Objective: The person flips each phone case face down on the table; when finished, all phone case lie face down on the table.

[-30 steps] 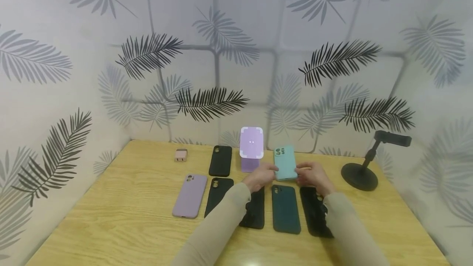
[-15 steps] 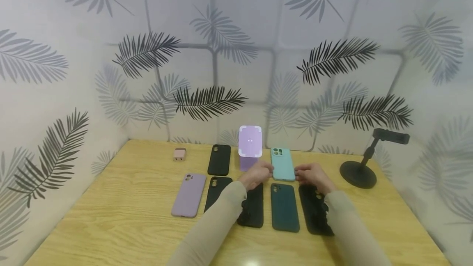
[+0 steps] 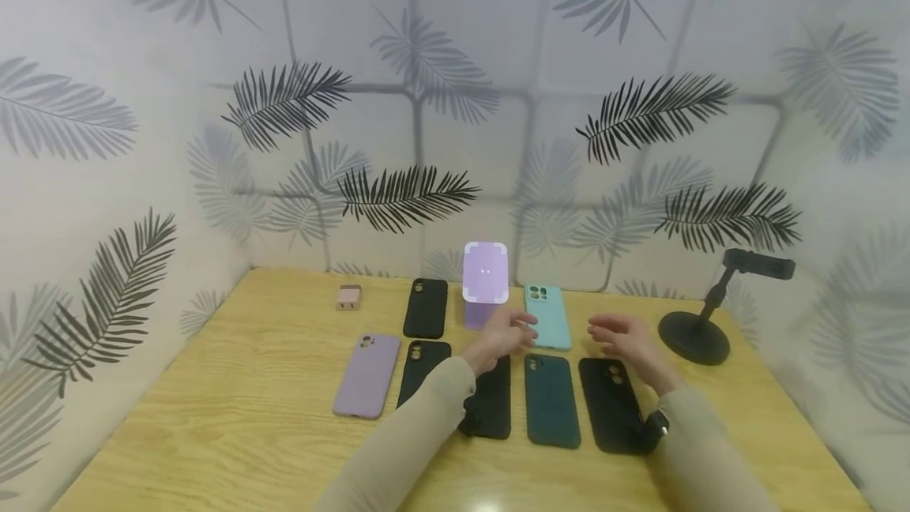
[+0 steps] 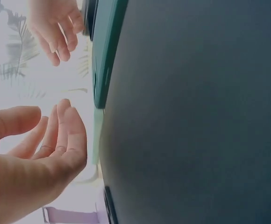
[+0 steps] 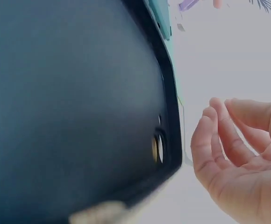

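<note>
A mint-green phone case [image 3: 549, 321] with round camera holes lies flat at the back of the table. My left hand [image 3: 506, 334] hovers by its left edge, fingers loosely bent and holding nothing. In the left wrist view the thumb of this hand [image 4: 46, 149] is apart from the fingers. To the right of the mint case is my right hand [image 3: 627, 340], also holding nothing, its fingers lightly curved. Below the hands lie a dark teal phone case [image 3: 552, 401] and a black phone case [image 3: 613, 405]. Another black phone case [image 3: 494, 401] is partly hidden by my left forearm.
Further left lie a lilac phone case [image 3: 366, 378] and two more black cases, one farther back [image 3: 425, 309] and one nearer [image 3: 419, 366]. A small pink charger plug [image 3: 348, 299] sits behind. A purple stand [image 3: 486, 275] and a black stand [image 3: 700, 334] rise at the back and right.
My fingers have left the edges of the mint case, which shifted slightly left and now lies still. The right hand has drawn away to the right; the left stays close by.
</note>
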